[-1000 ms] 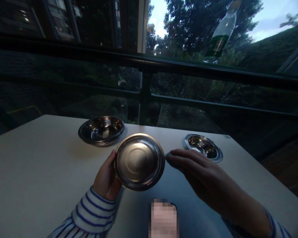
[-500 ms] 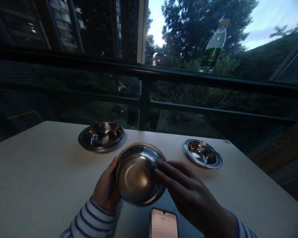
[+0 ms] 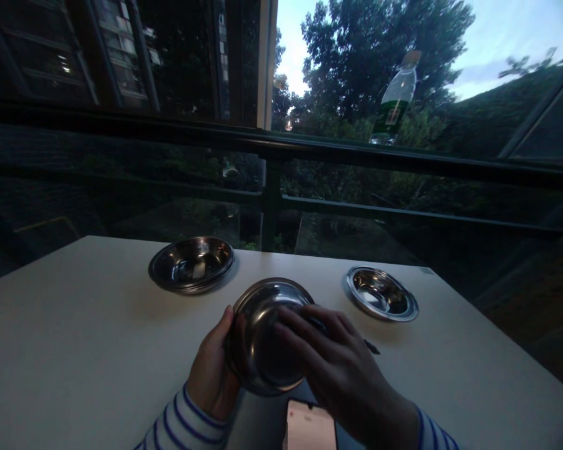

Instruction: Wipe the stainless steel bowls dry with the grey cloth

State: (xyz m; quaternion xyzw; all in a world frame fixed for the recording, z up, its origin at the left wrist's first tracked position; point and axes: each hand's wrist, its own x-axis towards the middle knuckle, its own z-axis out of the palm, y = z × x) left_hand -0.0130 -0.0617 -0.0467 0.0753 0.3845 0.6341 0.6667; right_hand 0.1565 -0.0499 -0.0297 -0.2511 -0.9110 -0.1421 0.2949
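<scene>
- Head view: L hand [image 3: 213, 369] has the steel bowl [image 3: 258, 344] by its left rim, thumb up at the rim, other fingers mostly hidden behind.
- Steel bowl: tilted, held over the mid part of the white table [image 3: 98, 350], closer to the near edge than the other bowls are. Can't tell if inner or outer face is twd cam.
- R hand [image 3: 344, 369]: fingers bent, close together, laid over the bowl's right part; can't tell if they grip anything.
- Dark bit [image 3: 371, 347] pokes out beyond R hand, pointed end; too small to ID.
- Bowl stack [image 3: 192, 265]: nested steel bowls, open side up, nr the table's back edge, L of middle.
- Oval-looking bowl [image 3: 382, 294]: open side up, shiny, nr back right corner.
- Phone [image 3: 311, 426]: screen lit, btwn steel bowl and near edge, partly cut off by frame.
- Striped sleeves [image 3: 187, 420], blue/white, on both wrists.
- Beyond back edge: dark rail [image 3: 309, 147]; bottle [image 3: 394, 103] w/ green label above it.
</scene>
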